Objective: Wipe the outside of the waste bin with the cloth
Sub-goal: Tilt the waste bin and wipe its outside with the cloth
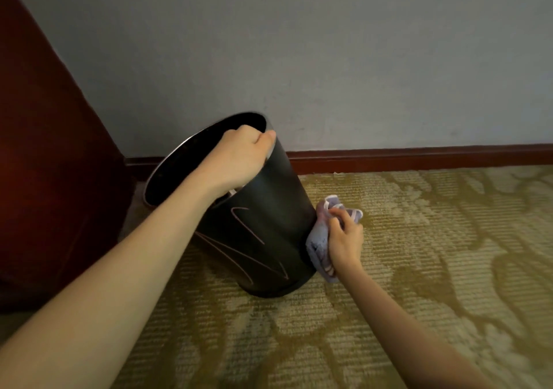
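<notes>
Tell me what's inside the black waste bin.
The waste bin tilts its mouth toward the camera. Only dark inner wall shows; the left hand gripping the rim and its forearm cover part of the opening. The bottom is hidden.

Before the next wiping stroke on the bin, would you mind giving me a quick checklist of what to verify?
1. Left hand grips the rim of the black waste bin: ok.
2. Right hand holds the grey cloth: ok.
3. Cloth pressed against the bin's outer wall, on its right side: ok.
4. Bin standing upright: not ok, it tilts toward the person.
5. Bin's base steady on the patterned carpet: cannot tell.
6. Far side of the bin already wiped: cannot tell.
</notes>
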Demonstrator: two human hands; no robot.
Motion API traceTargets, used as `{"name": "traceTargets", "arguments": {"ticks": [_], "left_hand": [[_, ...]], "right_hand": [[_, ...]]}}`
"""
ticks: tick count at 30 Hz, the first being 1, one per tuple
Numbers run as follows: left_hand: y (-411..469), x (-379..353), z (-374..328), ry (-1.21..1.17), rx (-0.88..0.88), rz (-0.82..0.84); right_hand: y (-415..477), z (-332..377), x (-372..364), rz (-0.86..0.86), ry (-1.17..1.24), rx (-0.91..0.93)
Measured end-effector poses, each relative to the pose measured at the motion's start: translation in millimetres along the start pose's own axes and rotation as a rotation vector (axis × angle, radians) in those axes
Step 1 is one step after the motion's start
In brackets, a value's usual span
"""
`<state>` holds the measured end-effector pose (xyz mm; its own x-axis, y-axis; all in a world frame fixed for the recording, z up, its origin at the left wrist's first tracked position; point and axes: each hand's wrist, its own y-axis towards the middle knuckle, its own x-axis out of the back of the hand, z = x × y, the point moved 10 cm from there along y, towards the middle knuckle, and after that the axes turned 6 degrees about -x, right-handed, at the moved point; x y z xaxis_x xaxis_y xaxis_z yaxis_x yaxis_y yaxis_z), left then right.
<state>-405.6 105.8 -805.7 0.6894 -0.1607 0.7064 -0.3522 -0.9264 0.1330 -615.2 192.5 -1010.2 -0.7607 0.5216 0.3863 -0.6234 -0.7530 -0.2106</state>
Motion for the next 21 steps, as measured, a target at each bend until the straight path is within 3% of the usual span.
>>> {"name": "traceTargets", "arguments": {"ticks": [3,10,18,21], "left_hand": [[-5,-18,-14,0.067,-0.029,0.01],[-24,-61,-40,0.08,-0.074,0.087],[-72,-136,-72,0.272,-0.327,0.34],[-80,-136,-88,0.426,-0.496,0.289]], "right_hand": [[-1,-27,22,0.019,-0.063,-0.047],[6,-72,84,-0.078,0.061,-0.281],[22,-70,120,-0.098,0.226,-0.348],[22,-74,123,-0.091,0.249,-0.341]]}}
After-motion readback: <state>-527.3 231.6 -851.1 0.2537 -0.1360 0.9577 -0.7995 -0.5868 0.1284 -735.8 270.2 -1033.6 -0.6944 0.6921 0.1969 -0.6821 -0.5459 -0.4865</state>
